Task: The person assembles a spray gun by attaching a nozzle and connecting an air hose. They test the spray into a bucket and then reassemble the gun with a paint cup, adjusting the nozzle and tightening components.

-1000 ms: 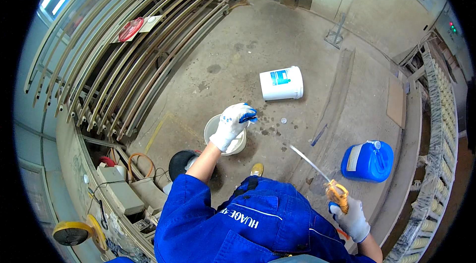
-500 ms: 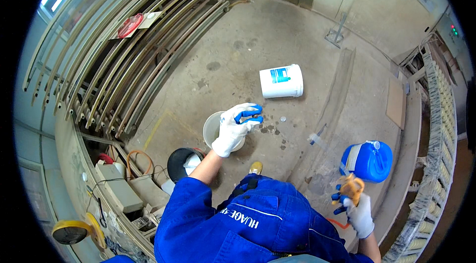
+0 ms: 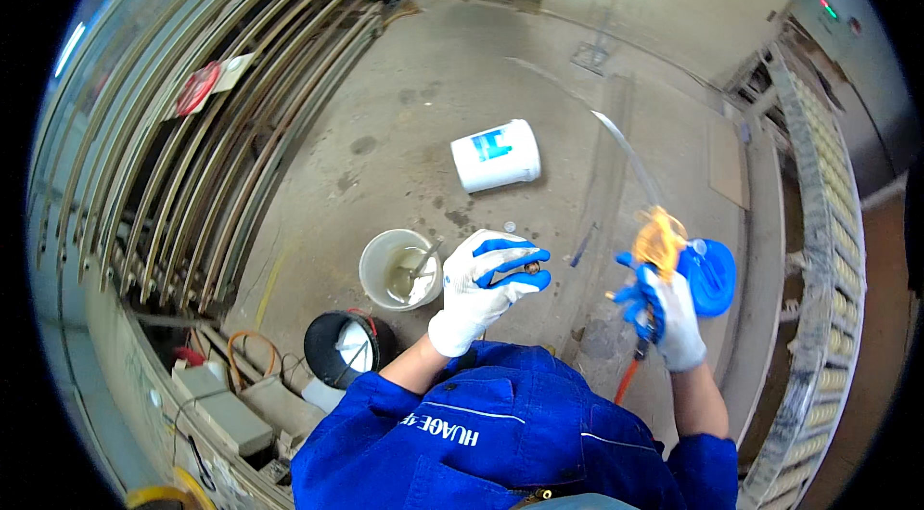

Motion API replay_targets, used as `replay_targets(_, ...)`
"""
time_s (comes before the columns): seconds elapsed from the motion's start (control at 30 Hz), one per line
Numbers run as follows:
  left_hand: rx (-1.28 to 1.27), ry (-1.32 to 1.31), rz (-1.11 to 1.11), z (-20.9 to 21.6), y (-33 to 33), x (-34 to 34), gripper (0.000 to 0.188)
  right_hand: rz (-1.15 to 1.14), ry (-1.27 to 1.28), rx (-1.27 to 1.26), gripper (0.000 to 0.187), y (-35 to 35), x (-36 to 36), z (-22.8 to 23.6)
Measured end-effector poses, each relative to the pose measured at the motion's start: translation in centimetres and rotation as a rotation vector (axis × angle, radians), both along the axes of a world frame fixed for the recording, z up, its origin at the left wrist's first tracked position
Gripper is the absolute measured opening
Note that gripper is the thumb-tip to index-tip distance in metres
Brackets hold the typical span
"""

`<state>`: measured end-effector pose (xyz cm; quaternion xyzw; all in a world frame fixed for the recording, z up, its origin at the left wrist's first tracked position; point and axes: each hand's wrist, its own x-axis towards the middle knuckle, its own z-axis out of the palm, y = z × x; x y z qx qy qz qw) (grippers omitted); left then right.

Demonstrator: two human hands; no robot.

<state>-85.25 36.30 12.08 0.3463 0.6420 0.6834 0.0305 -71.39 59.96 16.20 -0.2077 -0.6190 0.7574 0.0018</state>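
Observation:
My left hand (image 3: 489, 279), in a white glove with blue palm coating, pinches a small dark round piece (image 3: 531, 267) between thumb and fingertips. It is too small to name. My right hand (image 3: 672, 318), gloved alike, is closed around the grip of a spray gun (image 3: 660, 242) with a yellow-orange, wrapped-looking head. From the grip's lower end hangs an orange-red hose (image 3: 628, 381). A pale translucent curved strip (image 3: 628, 156) reaches up and away from the gun's head; whether it is tube or liquid I cannot tell. Beyond the right hand stands a blue jerrycan (image 3: 710, 284), partly hidden.
A white bucket (image 3: 373, 275) with pale liquid and a stirrer stands left of my left hand, a black bucket (image 3: 318, 352) nearer me. Another white bucket (image 3: 497, 158) lies on its side ahead. Long rails (image 3: 231, 115) fill the left; a roller rack (image 3: 818, 221) lines the right.
My right hand has come up and inward with the spray gun. My left hand has moved right and nearer me, the small round piece now showing. The pale strip has appeared; the view has shifted.

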Motion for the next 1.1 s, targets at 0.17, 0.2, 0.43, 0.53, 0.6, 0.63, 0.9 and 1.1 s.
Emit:
replay_targets(0.17, -0.058, 0.267, 0.009, 1.3, 2.2, 1.4, 0.041, 0.229, 0.002, -0.081, 0.051, -2.8, -3.5, -0.5)
replay_targets(0.2, -0.054, 0.301, -0.008, 1.4, 2.2, 1.6, 0.040, 0.266, 0.051, -0.073, 0.050, -3.3, -3.8, -0.3)
replay_targets(0.43, -0.010, 0.247, 0.059, 1.0, 2.5, 3.1, 0.039, 0.195, -0.009, -0.222, 0.029, -4.1, -3.4, -1.1)
replay_targets(0.53, -0.001, 0.206, 0.087, 1.2, 2.3, 3.5, 0.040, 0.206, -0.071, -0.347, 0.027, -4.1, -3.4, -0.5)
replay_targets(0.6, -0.007, 0.188, 0.111, 1.3, 2.3, 3.7, 0.040, 0.200, -0.094, -0.432, 0.027, -4.1, -3.4, -0.3)
replay_targets(0.63, -0.009, 0.176, 0.127, 1.3, 2.4, 3.8, 0.041, 0.196, -0.089, -0.454, 0.027, -4.1, -3.4, -0.6)
replay_targets(0.9, -0.040, 0.373, 0.264, 1.4, 2.9, 4.3, 0.047, 0.147, 0.108, -0.214, 0.024, -4.5, -2.0, -2.2)
replay_targets(1.1, -0.078, 0.539, 0.252, 2.2, 2.9, 3.9, 0.051, 0.227, 0.036, -0.039, 0.022, -3.7, -2.0, -2.0)
